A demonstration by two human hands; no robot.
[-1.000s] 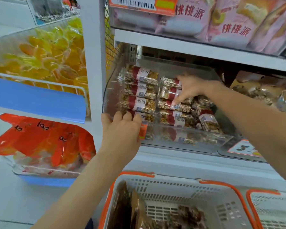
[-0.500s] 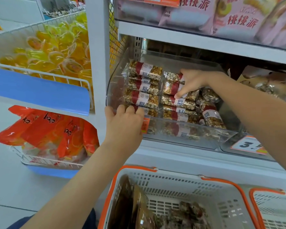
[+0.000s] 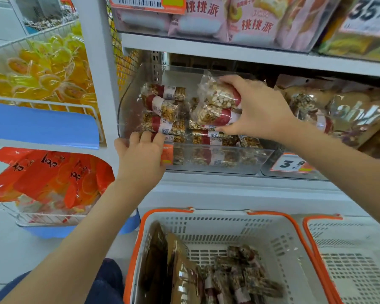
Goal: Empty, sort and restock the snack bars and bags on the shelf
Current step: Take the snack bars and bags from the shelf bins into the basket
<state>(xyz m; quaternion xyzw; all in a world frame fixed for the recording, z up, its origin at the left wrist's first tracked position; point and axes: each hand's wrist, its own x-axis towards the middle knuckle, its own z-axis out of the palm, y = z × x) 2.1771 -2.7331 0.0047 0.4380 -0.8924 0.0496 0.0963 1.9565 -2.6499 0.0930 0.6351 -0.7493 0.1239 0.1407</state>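
Gripping two wrapped snack bars [image 3: 217, 106] with the right hand [image 3: 257, 110], fingers on top and thumb below, the two bars stacked and lifted a little above the others in the clear tray [image 3: 228, 167]. Holding the front left corner of that tray with the left hand [image 3: 140, 154], fingers curled over the rim and touching the nearest bars. Lying in the tray, more bars in two rows: a left stack [image 3: 162, 115] of four or five, each with a red band and a white label, and a lower right row [image 3: 215, 138] just under the right hand. Standing on the middle shelf [image 3: 228, 185], the tray, beside brown snack bags [image 3: 358, 115] to its right. Hanging on the front edge under those bags, a price tag [image 3: 292, 164] in orange and white. Above, on the upper shelf, pink packets [image 3: 250, 20] with red characters. Below the shelf, a white basket [image 3: 272, 233] with orange rim, holding some bars [image 3: 244, 275] and brown bags [image 3: 180, 270] at its left side. Next to it on the right, a second basket [image 3: 355, 260] of the same kind, only partly in view. At far left, a wire bin with yellow jelly cups [image 3: 42, 73], and lower down red packets [image 3: 48, 174] in another wire bin.
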